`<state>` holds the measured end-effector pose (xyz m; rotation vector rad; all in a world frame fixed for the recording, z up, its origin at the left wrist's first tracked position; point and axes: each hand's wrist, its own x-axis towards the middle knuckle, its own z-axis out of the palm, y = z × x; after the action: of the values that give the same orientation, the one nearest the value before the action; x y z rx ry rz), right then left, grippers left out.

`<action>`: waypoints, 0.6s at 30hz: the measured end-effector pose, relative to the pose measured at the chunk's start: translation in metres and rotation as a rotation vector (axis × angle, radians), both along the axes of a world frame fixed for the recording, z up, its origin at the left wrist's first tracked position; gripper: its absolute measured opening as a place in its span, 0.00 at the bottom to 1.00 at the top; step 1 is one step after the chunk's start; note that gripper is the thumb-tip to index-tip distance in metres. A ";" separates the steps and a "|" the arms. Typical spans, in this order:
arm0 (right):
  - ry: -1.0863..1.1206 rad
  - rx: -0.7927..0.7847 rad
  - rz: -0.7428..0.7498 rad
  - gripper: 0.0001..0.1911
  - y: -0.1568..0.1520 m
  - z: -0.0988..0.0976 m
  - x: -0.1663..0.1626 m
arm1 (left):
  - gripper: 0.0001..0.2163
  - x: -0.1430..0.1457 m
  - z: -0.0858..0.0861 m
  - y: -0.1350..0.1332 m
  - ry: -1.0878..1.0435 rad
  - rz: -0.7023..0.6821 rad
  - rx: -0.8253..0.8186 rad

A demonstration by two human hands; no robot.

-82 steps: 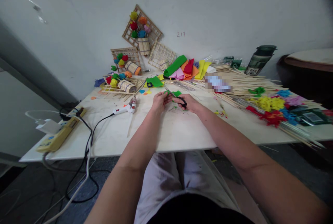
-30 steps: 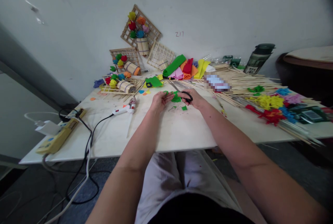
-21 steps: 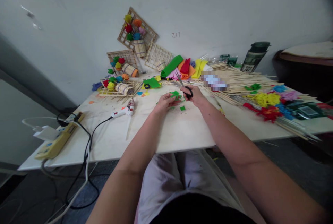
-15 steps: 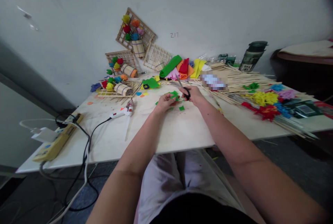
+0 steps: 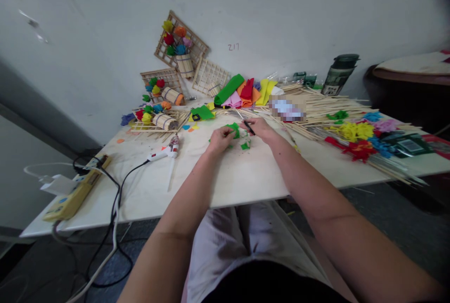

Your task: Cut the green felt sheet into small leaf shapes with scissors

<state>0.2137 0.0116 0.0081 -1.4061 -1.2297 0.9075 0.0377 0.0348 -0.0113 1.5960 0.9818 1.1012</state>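
My left hand (image 5: 221, 139) is closed, pinching a piece of green felt-like material (image 5: 233, 128) just above the table. Close by on the right, my right hand (image 5: 260, 129) is wrapped round the black handle of a pair of scissors (image 5: 249, 127). The thin metal blades point up and to the left, past the far side of the green piece. Small green and whitish scraps (image 5: 245, 145) lie on the table between and below my hands. My fingers hide part of the green piece.
A white glue gun (image 5: 162, 154) with its cord lies at left, near a yellow power strip (image 5: 79, 190). Stick frames with felt flowers (image 5: 181, 49) lean at the back. Folded coloured felt (image 5: 230, 89), loose sticks (image 5: 323, 106), fuzzy flowers (image 5: 355, 132) and a bottle (image 5: 340, 75) are also there.
My right hand has turned the scissors, and their blades look closer together than before. More scrap shows below my hands. The whole view has shifted slightly.
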 end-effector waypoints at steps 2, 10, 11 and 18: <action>0.008 -0.035 0.029 0.15 -0.004 0.004 0.000 | 0.05 -0.005 0.000 0.006 0.099 0.083 0.123; 0.142 -0.058 0.161 0.13 -0.002 0.006 0.013 | 0.06 -0.036 0.003 0.025 0.112 0.271 -0.052; 0.162 -0.063 0.185 0.14 0.000 0.003 0.015 | 0.06 -0.040 0.004 0.026 0.113 0.279 -0.067; 0.021 -0.133 0.033 0.18 -0.005 0.004 0.002 | 0.08 -0.049 0.009 0.025 0.448 0.514 -0.068</action>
<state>0.2152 0.0067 0.0125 -1.4809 -1.1979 1.0407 -0.0109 0.0597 -0.0024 1.6108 1.7813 1.0394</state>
